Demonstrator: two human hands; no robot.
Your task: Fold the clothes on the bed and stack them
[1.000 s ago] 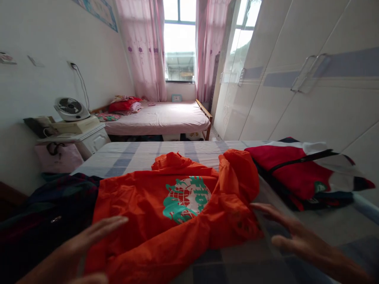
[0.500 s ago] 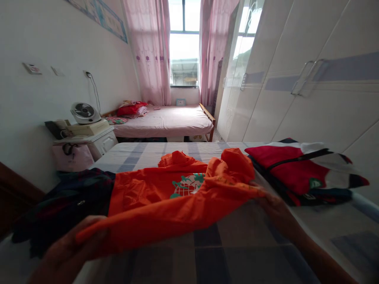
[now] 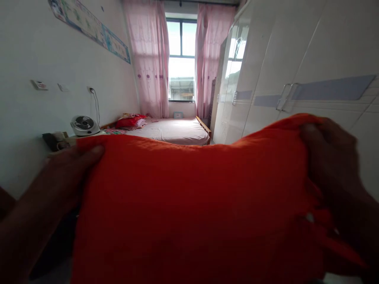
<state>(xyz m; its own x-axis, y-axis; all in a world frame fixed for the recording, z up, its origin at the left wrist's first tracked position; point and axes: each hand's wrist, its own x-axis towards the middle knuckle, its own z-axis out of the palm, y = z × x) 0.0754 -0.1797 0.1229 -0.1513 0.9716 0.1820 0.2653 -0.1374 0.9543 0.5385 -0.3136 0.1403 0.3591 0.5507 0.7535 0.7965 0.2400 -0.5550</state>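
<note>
An orange hooded jacket (image 3: pixel 195 205) hangs stretched between my two hands, close in front of the camera. My left hand (image 3: pixel 69 165) pinches its upper left corner, thumb on the near side. At the upper right, my right hand (image 3: pixel 328 146) is closed on the bunched fabric. The cloth sags a little along its top edge between them. A plain side faces me, so the printed picture is out of sight. Loose folds dangle below my right hand. The near bed and the other clothes are mostly hidden behind the cloth; a dark patch shows beneath my left arm.
A bed with a pink sheet (image 3: pixel 174 130) stands by the window, with red bedding (image 3: pixel 130 121) on its left end. A small fan (image 3: pixel 84 124) sits on the left. White wardrobe doors (image 3: pixel 272 59) line the right side.
Both hands have lifted the orange jacket off the near bed and raised it upright before the camera. It now covers the bed and the piles of clothes. The view has tilted up.
</note>
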